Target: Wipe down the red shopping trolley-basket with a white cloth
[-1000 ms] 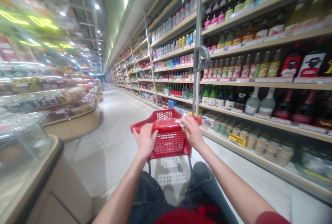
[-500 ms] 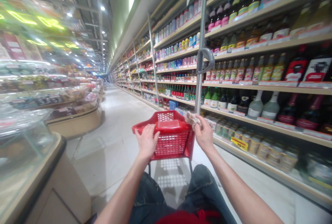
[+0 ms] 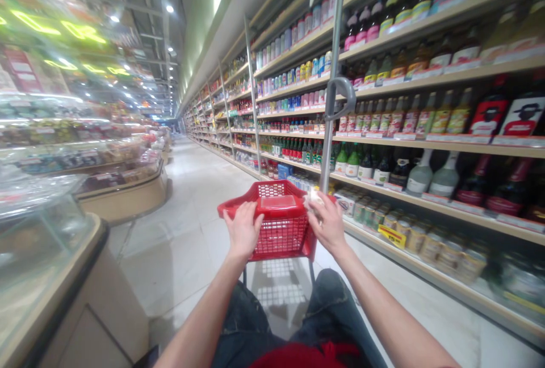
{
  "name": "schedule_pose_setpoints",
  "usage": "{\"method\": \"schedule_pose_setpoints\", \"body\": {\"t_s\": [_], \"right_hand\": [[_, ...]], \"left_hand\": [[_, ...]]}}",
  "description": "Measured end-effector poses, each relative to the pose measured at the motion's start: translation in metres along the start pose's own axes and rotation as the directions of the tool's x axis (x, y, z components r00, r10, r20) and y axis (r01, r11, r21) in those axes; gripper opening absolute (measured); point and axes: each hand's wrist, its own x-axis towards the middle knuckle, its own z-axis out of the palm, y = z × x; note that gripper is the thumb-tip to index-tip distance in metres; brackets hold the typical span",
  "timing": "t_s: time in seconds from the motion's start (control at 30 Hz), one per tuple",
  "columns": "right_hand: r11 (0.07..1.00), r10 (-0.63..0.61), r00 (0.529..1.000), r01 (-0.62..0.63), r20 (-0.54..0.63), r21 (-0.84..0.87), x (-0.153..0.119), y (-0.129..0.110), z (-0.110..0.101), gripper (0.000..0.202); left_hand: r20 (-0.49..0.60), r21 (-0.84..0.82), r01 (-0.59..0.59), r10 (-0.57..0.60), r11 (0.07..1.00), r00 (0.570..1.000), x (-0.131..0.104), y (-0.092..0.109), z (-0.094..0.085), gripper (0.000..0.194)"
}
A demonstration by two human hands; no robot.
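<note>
A red shopping cart (image 3: 279, 237) with a mesh basket stands right in front of me, between my knees and the aisle. My left hand (image 3: 244, 229) is wrapped over the left part of its handle, its thumb toward the middle. At the handle's right end, my right hand (image 3: 327, 221) has its fingers bent around a crumpled whitish cloth or tissue (image 3: 314, 196). The fingertips lie close to the cart's right corner; whether they touch it is hard to see.
Long shelves of bottles and cans (image 3: 400, 172) run along the right, with a metal post (image 3: 328, 152) carrying a grey ring. Glass-topped display counters (image 3: 89, 260) line the left. The tiled aisle floor (image 3: 183, 197) stretches ahead between them.
My right hand has shifted slightly left and inward over the handle's right end, taking the cloth with it. My left hand has stayed on the handle.
</note>
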Motion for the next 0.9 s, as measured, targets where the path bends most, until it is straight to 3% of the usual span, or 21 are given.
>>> {"method": "schedule_pose_setpoints", "body": {"t_s": [0.13, 0.23, 0.37, 0.47, 0.63, 0.7, 0.77, 0.9], "right_hand": [[0.999, -0.029, 0.999, 0.029, 0.023, -0.024, 0.001, -0.004, 0.007, 0.029], [0.998, 0.021, 1.0, -0.022, -0.011, -0.059, 0.004, 0.02, 0.006, 0.035], [0.988, 0.125, 0.987, -0.133, -0.096, -0.073, 0.008, 0.049, 0.002, 0.035], [0.992, 0.116, 0.989, -0.12, -0.088, -0.035, 0.008, 0.036, 0.005, 0.035], [0.998, -0.056, 0.998, 0.054, 0.032, 0.044, 0.004, -0.026, 0.02, 0.032], [0.994, -0.098, 0.994, 0.095, 0.056, 0.057, 0.005, -0.04, 0.023, 0.03], [0.995, -0.088, 0.994, 0.085, 0.063, 0.045, 0.007, -0.039, 0.023, 0.029], [1.0, 0.009, 0.999, -0.01, 0.037, 0.008, 0.013, -0.009, 0.018, 0.026]], "left_hand": [[-0.005, 0.0, -0.014, 0.014, 1.0, 1.0, 0.0, -0.003, -0.001, 0.032], [0.01, 0.006, -0.04, 0.04, 0.999, 0.999, 0.002, -0.007, -0.004, 0.032], [0.007, 0.048, 0.007, -0.007, 0.999, 1.0, 0.005, -0.01, -0.008, 0.036], [0.015, 0.059, 0.006, -0.007, 0.998, 1.0, 0.006, -0.01, -0.009, 0.035], [0.001, 0.074, -0.001, 0.001, 0.997, 1.0, 0.005, -0.006, -0.008, 0.035], [-0.001, 0.075, 0.0, 0.0, 0.997, 1.0, 0.004, -0.005, -0.007, 0.035], [-0.001, 0.072, -0.002, 0.002, 0.997, 1.0, 0.004, -0.005, -0.007, 0.036], [-0.008, 0.064, -0.006, 0.007, 0.998, 1.0, 0.004, -0.005, -0.005, 0.035]]}}
